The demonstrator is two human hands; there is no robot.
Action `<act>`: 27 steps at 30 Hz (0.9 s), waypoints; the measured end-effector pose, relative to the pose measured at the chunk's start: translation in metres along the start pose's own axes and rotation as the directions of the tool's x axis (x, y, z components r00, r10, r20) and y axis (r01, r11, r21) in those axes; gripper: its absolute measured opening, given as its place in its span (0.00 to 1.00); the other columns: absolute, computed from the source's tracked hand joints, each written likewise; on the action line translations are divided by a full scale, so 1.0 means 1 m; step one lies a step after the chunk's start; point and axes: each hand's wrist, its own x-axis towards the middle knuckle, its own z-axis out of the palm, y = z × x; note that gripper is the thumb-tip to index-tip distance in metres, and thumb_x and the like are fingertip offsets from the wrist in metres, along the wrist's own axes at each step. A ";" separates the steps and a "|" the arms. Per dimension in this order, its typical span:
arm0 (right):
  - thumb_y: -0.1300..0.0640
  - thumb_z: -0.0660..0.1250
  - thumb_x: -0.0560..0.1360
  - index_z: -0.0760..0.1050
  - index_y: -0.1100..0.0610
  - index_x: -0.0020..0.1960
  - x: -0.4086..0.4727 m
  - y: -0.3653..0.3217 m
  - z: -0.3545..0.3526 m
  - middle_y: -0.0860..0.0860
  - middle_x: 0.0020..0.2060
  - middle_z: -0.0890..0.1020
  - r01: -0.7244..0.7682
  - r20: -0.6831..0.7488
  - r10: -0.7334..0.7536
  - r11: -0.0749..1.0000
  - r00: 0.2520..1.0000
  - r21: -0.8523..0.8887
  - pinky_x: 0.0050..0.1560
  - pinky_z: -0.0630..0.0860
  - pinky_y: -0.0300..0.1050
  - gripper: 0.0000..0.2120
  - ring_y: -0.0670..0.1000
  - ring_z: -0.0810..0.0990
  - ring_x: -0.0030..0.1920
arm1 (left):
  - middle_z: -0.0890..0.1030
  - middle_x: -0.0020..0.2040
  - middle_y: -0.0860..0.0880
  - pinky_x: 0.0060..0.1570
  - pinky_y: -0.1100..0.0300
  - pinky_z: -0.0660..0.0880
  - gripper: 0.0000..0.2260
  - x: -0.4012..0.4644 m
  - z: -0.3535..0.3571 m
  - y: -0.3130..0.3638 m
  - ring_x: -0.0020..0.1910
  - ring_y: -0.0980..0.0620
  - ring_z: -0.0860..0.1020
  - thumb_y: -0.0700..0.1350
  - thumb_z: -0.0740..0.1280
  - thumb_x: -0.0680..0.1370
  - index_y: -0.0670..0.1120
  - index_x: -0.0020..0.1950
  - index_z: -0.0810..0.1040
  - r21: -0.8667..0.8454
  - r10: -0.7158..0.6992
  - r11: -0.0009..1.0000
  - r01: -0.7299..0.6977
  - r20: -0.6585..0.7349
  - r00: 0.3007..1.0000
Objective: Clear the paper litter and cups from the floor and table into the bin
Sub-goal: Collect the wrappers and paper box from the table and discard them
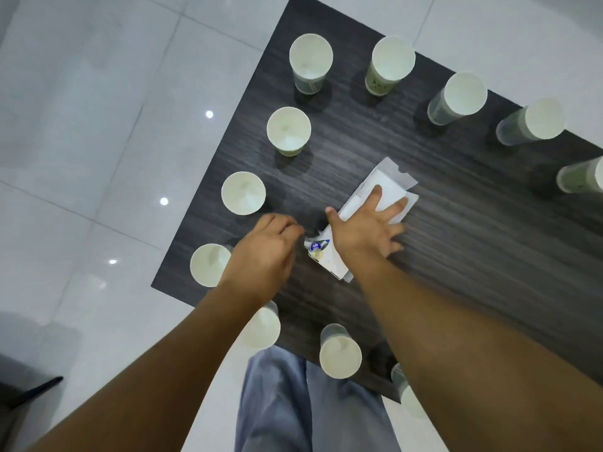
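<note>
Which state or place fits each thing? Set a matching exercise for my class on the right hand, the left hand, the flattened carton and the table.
Things:
1. right hand
2. left hand
3. flattened carton
4. table

States:
A. dark wood grain, ringed with paper cups
B. fingers curled, beside the carton's printed end
C. fingers spread flat on the white carton
D. lying pressed on the table

Pairs: 1-C, 2-B, 3-D, 4-A
</note>
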 end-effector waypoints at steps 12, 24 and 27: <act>0.44 0.70 0.71 0.60 0.51 0.70 -0.015 0.028 -0.011 0.56 0.72 0.55 0.140 -0.024 -0.140 0.990 0.990 0.001 0.57 0.72 0.55 0.33 0.63 0.60 0.64 | 0.76 0.62 0.45 0.57 0.55 0.73 0.15 0.023 -0.014 0.021 0.62 0.47 0.71 0.37 0.62 0.78 0.42 0.64 0.76 0.025 0.045 0.999 -0.045 0.024 0.999; 0.43 0.68 0.72 0.64 0.49 0.68 -0.133 0.098 -0.099 0.53 0.71 0.58 0.295 -0.051 -0.306 0.944 0.951 -0.147 0.58 0.70 0.54 0.28 0.61 0.61 0.64 | 0.74 0.63 0.48 0.53 0.53 0.75 0.16 -0.031 -0.075 0.093 0.63 0.48 0.68 0.38 0.61 0.78 0.45 0.66 0.74 0.088 0.228 0.968 -0.236 0.093 0.969; 0.45 0.68 0.72 0.64 0.50 0.68 -0.183 0.124 -0.118 0.53 0.71 0.58 0.286 -0.070 -0.299 0.946 0.952 -0.155 0.59 0.68 0.55 0.28 0.62 0.60 0.64 | 0.73 0.63 0.48 0.52 0.50 0.75 0.15 -0.061 -0.089 0.120 0.63 0.48 0.68 0.40 0.60 0.79 0.45 0.66 0.73 0.115 0.290 0.944 -0.311 0.164 0.943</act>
